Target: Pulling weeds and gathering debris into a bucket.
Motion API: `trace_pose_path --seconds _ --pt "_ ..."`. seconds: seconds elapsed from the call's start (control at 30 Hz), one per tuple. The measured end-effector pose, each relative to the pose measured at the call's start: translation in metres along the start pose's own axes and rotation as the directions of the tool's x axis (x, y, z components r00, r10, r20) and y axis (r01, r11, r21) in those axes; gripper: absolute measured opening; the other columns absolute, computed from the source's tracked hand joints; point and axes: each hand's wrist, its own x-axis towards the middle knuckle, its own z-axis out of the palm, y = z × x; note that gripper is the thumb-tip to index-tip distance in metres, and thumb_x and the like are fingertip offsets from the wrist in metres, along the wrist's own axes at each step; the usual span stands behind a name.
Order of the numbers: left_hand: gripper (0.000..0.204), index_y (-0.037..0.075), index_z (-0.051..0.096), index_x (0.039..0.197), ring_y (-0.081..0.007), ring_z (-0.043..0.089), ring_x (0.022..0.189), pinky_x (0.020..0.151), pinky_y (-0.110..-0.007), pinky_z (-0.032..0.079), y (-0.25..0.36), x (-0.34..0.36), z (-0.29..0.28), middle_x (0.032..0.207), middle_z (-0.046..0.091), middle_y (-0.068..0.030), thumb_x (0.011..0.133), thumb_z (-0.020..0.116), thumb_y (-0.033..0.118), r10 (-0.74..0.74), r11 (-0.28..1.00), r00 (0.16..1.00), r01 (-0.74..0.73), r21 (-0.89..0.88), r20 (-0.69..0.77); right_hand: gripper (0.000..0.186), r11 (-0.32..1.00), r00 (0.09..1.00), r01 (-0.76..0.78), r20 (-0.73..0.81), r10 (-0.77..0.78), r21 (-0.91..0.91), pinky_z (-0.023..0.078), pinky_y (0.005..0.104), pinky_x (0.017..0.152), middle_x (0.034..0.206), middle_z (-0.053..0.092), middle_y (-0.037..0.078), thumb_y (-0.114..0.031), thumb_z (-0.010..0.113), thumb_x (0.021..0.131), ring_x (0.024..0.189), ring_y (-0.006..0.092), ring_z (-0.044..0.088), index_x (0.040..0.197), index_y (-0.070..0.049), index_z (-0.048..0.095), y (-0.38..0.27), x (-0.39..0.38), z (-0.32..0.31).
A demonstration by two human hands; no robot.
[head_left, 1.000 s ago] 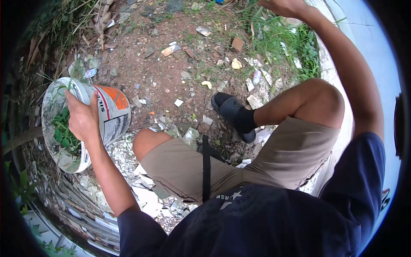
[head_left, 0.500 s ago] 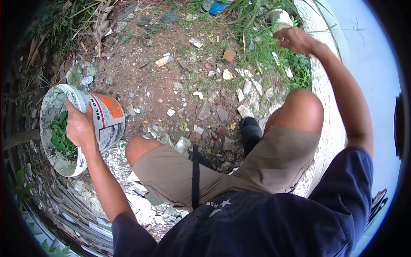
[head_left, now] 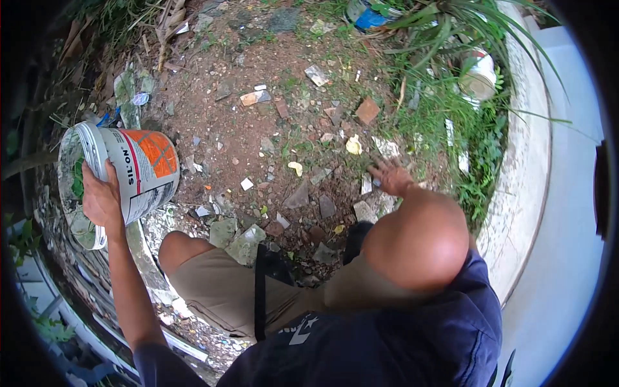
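Note:
My left hand [head_left: 103,198] grips the rim of a white plastic bucket [head_left: 147,169] with an orange label, tilted on its side at the left. Its mouth faces left, and some green leaves [head_left: 78,178] show inside. My right hand [head_left: 393,178] is low over the ground just beyond my right knee, fingers stretched and apart. Beside its fingers lie a pale tile shard [head_left: 366,184] and a whitish flat piece [head_left: 386,148]. What is under the palm is hidden.
Stones and broken tiles litter the dirt, among them a reddish-brown tile piece [head_left: 367,111] and a crumpled yellow scrap [head_left: 353,144]. A white tub [head_left: 478,79] sits in grass by the pale wall edge [head_left: 523,155]. A blue-and-white container [head_left: 369,15] stands at the far side.
My right hand has come down from beside the white tub to the littered ground near my knee. The bucket has turned slightly, still in my left hand, and the view has shifted.

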Motion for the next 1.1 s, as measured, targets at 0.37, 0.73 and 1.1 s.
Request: trace_pose_path --seconds 0.37,0.73,1.1 --pt "0.073 0.014 0.045 0.122 -0.0339 0.06 0.08 0.067 -0.042 0.048 -0.016 0.006 -0.004 0.104 0.059 -0.013 0.067 0.053 0.061 -0.216 0.959 0.966 0.183 0.216 0.142 0.045 0.854 0.825 0.121 -0.53 0.197 0.506 0.04 0.0403 0.083 0.114 0.043 0.02 -0.019 0.06 0.069 0.102 0.0357 0.045 0.108 -0.003 0.044 -0.024 0.07 -0.064" --pt "0.058 0.007 0.038 0.115 -0.0288 0.06 0.062 0.053 -0.038 0.049 -0.021 0.003 0.001 0.082 0.057 -0.0133 0.072 0.058 0.04 -0.001 0.991 0.982 0.027 -0.134 0.187 0.052 0.966 0.928 0.028 -0.366 0.071 0.259 0.047 0.0407 0.074 0.12 0.042 0.014 -0.006 0.06 0.063 0.093 0.0353 0.053 0.113 -0.016 0.049 -0.024 0.072 -0.082" --pt "0.045 0.006 0.042 0.101 -0.0249 0.06 0.057 0.051 -0.035 0.048 -0.015 0.0 0.012 0.071 0.055 -0.0097 0.072 0.061 0.034 0.036 0.981 0.999 -0.028 -0.193 0.037 0.045 0.733 0.296 0.557 -0.732 -0.614 -0.39 0.05 0.0373 0.069 0.114 0.047 0.015 -0.005 0.063 0.066 0.087 0.0325 0.057 0.108 -0.012 0.051 -0.172 0.083 -0.425"
